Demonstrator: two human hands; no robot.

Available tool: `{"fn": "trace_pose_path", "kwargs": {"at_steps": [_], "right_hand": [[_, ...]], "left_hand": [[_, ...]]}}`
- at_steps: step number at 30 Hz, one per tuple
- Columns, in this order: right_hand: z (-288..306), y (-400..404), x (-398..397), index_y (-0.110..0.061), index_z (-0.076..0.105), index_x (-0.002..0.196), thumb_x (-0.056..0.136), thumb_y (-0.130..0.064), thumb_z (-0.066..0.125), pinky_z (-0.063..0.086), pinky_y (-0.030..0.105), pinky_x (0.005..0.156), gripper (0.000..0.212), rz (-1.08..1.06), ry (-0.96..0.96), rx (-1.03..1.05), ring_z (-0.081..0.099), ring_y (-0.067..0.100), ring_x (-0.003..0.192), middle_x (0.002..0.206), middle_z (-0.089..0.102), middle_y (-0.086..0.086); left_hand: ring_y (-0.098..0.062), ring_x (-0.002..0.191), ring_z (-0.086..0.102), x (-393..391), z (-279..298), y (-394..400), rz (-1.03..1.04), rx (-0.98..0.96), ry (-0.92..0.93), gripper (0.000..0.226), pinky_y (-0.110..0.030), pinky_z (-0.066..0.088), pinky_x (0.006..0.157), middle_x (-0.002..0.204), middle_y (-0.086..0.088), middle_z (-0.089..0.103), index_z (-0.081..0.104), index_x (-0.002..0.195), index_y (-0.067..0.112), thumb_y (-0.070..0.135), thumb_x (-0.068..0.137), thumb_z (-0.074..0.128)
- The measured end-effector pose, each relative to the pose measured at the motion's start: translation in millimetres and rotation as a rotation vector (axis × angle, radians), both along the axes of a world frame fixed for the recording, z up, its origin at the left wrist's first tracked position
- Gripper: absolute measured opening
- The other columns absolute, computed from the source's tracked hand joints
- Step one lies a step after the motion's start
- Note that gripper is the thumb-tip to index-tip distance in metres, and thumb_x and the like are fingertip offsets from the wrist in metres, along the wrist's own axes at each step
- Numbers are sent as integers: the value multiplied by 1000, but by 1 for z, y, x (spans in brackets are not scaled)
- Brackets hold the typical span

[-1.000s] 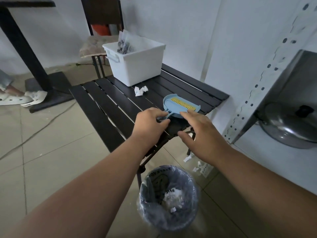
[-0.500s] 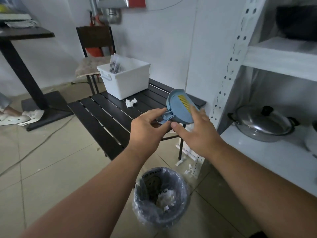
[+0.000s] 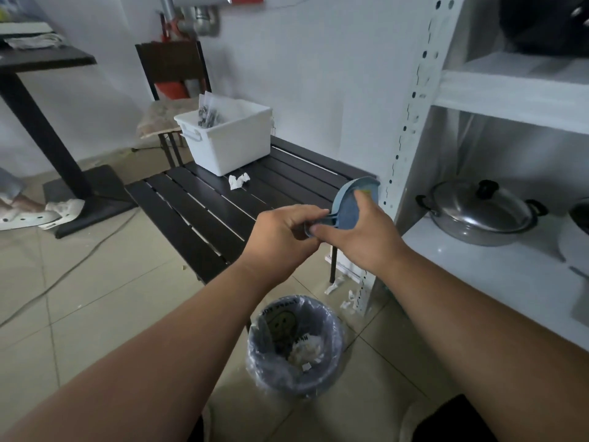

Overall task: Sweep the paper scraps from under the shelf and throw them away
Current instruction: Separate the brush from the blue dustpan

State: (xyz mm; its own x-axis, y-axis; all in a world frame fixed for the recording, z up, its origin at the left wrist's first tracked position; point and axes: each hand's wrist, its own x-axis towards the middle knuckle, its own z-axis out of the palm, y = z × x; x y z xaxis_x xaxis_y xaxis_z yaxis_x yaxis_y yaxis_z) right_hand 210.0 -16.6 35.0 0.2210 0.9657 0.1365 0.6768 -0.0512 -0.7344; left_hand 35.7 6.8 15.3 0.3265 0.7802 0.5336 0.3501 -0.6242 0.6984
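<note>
I hold a small blue dustpan set [image 3: 350, 208] in the air above the right end of the black slatted table [image 3: 204, 215]. My left hand [image 3: 283, 234] is closed on its handle. My right hand [image 3: 360, 231] grips the pan's body, thumb at the handle. White paper scraps [image 3: 347, 298] lie on the floor at the foot of the white shelf post [image 3: 408, 148]. A bin lined with a plastic bag [image 3: 296, 346] stands on the floor below my hands, with crumpled paper inside.
A white tub [image 3: 229, 135] and a crumpled paper ball [image 3: 239, 180] rest on the table. A lidded steel pot [image 3: 478, 215] sits on the lower shelf. Behind are a chair [image 3: 172, 90] and a black pedestal table [image 3: 44, 122]. A cable runs across the tiled floor.
The dustpan set came up off the table and tilted on edge. My right hand shifted from resting beside it to gripping it. My view rose, showing more of the shelf.
</note>
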Motion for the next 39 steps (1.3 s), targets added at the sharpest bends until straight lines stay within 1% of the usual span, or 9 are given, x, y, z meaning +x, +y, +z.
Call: {"fn": "trace_pose_path", "kwargs": {"at_steps": [2, 5, 7, 9, 17, 22, 25, 33, 39], "right_hand": [[-8, 13, -7, -22, 39, 133, 53, -70, 78, 45, 31, 81, 101, -13, 37, -35, 54, 20, 109, 125, 53, 2], [-19, 42, -12, -33, 11, 152, 38, -78, 78, 42, 43, 106, 140, -82, 96, -166, 37, 29, 137, 154, 28, 3], [-23, 61, -14, -41, -1, 152, 31, -82, 77, 35, 51, 112, 150, -92, 133, -231, 27, 31, 145, 161, 12, 0], [-28, 75, -16, -41, -5, 153, 32, -79, 80, 34, 49, 114, 152, -67, 207, -250, 26, 28, 146, 163, 10, -2], [-41, 72, -22, -49, 7, 149, 32, -78, 81, 42, 44, 108, 141, -23, 317, -245, 42, 22, 133, 149, 36, -3], [-37, 62, -9, -45, 10, 150, 39, -75, 81, 45, 43, 104, 135, -19, 332, -275, 48, 22, 127, 143, 43, -3], [-35, 59, -1, -42, 18, 148, 31, -82, 78, 48, 45, 101, 138, -53, 326, -248, 53, 21, 124, 139, 49, -4], [-27, 44, 6, -45, 13, 149, 47, -67, 84, 48, 42, 103, 126, -90, 316, -57, 45, 17, 132, 146, 40, -5], [-20, 46, 9, -42, 5, 153, 57, -64, 79, 47, 41, 104, 123, -133, 206, 29, 36, 18, 138, 154, 27, -5]], "left_hand": [[-9, 99, 76, -4, -10, 9, 13, 10, 13, 41, -33, 63, 89, 107, 6, 79, 81, 117, 13, -6, 81, 82], [-8, 101, 76, -14, -14, 31, 20, -1, 16, 39, -32, 63, 91, 109, 4, 79, 81, 118, 12, -3, 81, 84], [-8, 103, 75, -20, -15, 46, 15, -23, 28, 39, -31, 62, 92, 111, 4, 79, 80, 119, 13, -1, 83, 83], [-9, 103, 76, -23, -18, 59, 4, -48, 34, 38, -32, 63, 91, 111, 5, 79, 80, 120, 14, 0, 85, 83], [-5, 99, 75, -27, -16, 59, -58, -61, 40, 35, -16, 58, 88, 107, 5, 79, 81, 116, 11, 1, 83, 86], [-8, 101, 75, -17, -17, 55, -96, -66, 64, 37, -25, 62, 90, 110, 6, 79, 80, 118, 14, 3, 84, 87], [-5, 98, 75, -13, -14, 56, -94, -125, 17, 36, -22, 61, 88, 110, 9, 77, 80, 120, 17, 11, 85, 87], [-14, 98, 77, -15, -12, 54, -38, -333, -170, 42, -32, 65, 88, 114, 6, 79, 80, 121, 16, 9, 81, 91], [-11, 90, 78, -21, -4, 55, 20, -439, -236, 45, -17, 61, 77, 111, 4, 79, 77, 126, 18, 3, 85, 86]]}}
